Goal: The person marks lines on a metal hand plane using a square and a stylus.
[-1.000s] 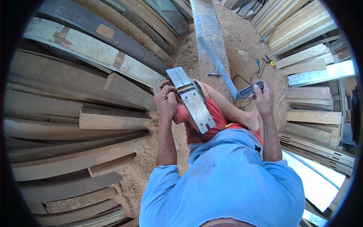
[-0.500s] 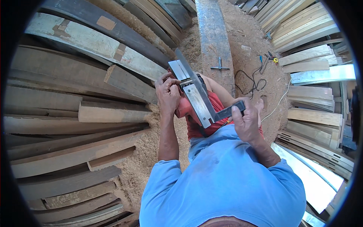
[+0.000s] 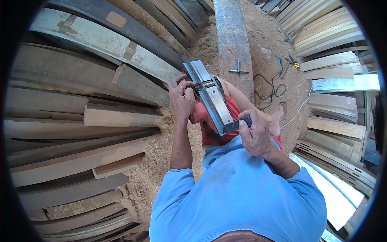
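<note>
An upturned electric planer (image 3: 219,105) with a red body rests over my lap, its metal sole facing up. Lengthwise along the left edge of that sole lies the dark blade of a try square (image 3: 207,105). My right hand (image 3: 256,136) is closed around the square's short black stock at the planer's near end. At the planer's left side, my left hand (image 3: 183,97) has bent fingers against its middle, by the cutter slot and the square's blade. The fingertips there are partly hidden.
Stacked timber (image 3: 52,141) lines the left, with more boards (image 3: 326,36) at the right. Ahead runs a long worn plank (image 3: 234,36) bearing a T-handled wrench (image 3: 238,69). A dark cable (image 3: 271,90) and yellow-handled tool (image 3: 296,65) lie on the sawdust-covered floor.
The square has shifted left across the sole, from a slant over its middle to lying along its left edge. My right hand moved left and slightly down with it; my left hand stays at the planer.
</note>
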Motion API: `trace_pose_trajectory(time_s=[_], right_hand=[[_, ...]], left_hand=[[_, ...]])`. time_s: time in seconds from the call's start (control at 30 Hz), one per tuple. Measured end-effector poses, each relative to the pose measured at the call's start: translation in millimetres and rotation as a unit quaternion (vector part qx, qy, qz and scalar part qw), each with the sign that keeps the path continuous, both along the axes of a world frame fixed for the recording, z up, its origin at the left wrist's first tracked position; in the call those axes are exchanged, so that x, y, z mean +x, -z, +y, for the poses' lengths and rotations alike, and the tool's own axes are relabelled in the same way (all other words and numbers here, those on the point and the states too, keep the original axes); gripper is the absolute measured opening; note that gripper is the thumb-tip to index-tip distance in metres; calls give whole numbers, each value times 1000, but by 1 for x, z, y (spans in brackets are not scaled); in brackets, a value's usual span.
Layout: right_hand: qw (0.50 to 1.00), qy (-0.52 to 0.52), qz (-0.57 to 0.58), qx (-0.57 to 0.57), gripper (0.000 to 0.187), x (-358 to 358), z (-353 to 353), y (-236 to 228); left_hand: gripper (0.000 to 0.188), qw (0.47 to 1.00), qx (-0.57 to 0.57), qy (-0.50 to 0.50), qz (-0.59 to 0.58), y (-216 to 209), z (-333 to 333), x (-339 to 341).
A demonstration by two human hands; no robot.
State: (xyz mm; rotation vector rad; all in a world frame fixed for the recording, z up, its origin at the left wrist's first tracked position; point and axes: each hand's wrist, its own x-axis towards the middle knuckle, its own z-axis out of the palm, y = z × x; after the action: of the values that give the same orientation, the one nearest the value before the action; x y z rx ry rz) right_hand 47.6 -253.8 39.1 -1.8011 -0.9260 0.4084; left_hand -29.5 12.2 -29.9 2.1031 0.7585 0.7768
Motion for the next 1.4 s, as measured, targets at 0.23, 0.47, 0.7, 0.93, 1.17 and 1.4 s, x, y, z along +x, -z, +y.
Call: trace_pose_trajectory(time_s=[0.23,0.47,0.7,0.93,1.17,1.4], right_hand=[[1000,-5,-22,0,14,0,1,0],[1000,-5,-19,2,15,1,2,1],[1000,-9,-21,-6,15,2,2,3],[999,-10,-45,13,14,1,-2,-3],[998,56,19,-23,12,19,-12,6],[998,61,-2,-9,11,23,-16,22]], left_hand=[[28,1000,-5,17,-7,1,2,0],[25,998,24,55,-13,-2,3,1],[26,998,49,30,16,-1,1,0],[29,998,56,-8,41,-4,0,0],[30,999,14,-9,30,-4,1,-1],[28,1000,17,-7,17,1,3,-1]])
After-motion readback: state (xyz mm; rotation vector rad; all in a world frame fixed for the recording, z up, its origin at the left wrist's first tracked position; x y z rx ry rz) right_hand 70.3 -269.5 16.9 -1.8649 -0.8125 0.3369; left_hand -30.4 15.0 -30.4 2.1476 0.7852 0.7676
